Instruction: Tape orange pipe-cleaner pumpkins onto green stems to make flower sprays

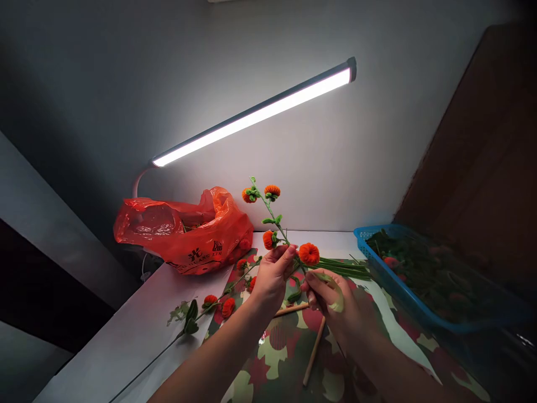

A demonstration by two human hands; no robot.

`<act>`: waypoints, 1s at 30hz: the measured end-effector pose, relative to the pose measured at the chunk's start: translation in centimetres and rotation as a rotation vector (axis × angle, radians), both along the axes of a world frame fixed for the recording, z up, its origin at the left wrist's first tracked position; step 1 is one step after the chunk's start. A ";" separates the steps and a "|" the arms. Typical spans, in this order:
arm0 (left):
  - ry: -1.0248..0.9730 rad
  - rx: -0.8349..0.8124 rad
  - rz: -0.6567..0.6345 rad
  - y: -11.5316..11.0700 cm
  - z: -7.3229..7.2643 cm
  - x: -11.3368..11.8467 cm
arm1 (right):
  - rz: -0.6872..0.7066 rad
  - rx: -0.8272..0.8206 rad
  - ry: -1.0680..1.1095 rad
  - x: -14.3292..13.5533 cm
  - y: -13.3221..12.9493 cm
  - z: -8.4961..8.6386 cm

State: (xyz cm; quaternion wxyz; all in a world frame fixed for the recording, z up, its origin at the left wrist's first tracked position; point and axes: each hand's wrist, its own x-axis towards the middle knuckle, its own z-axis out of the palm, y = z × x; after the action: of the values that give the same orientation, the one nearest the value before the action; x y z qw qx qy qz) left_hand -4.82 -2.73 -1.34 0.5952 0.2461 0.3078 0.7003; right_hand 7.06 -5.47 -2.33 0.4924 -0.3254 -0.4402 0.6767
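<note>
A green fuzzy artificial branch [269, 210] with several orange, pumpkin-shaped balls rises upright in front of me. My left hand [274, 271] is closed on its stem, thumb and fingers pinched just below the orange ball on the left. Lower on the same stem, the fingers of my right hand [331, 294] pinch it near its bottom part. A pale green strip of tape [335, 296] runs over the right hand's fingers. Right between the hands, another orange ball [309, 253] sticks out from the stem. Beneath the hands, the exact grip points are partly hidden.
A similar finished-looking branch [210, 305] lies at left. Behind it stands a red plastic bag [184, 240]. Green stems [344, 268] and thin brown sticks [314, 350] lie on the patterned mat [277, 358]. At right is a blue basket [413, 296]. A lit lamp [255, 115] hangs above.
</note>
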 end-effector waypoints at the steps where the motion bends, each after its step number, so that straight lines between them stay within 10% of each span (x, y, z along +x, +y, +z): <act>1: -0.010 -0.001 -0.015 0.0 0.0 -0.1 | 0.052 -0.088 0.069 0.0 0.2 -0.1; 6: -0.013 0.024 -0.093 -0.2 -0.1 -0.3 | 0.275 -0.469 0.335 0.1 0.8 -1.2; 16: -0.053 0.034 -0.196 -0.9 0.6 0.0 | 0.472 -0.459 0.414 0.3 0.5 -1.5; 25: -0.032 0.049 -0.294 -0.6 -0.4 -0.6 | 0.322 -0.484 0.362 -0.5 -0.8 0.2; 30: 0.018 0.008 -0.279 -1.2 -1.5 0.9 | -0.029 -0.113 0.130 -0.8 -0.5 0.4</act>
State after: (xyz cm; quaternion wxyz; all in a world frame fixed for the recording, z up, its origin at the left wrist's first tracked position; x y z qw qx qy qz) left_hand -3.92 -3.89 -2.88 0.6830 0.2951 0.2730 0.6098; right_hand 6.30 -5.92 -1.97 0.5105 -0.3143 -0.3636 0.7131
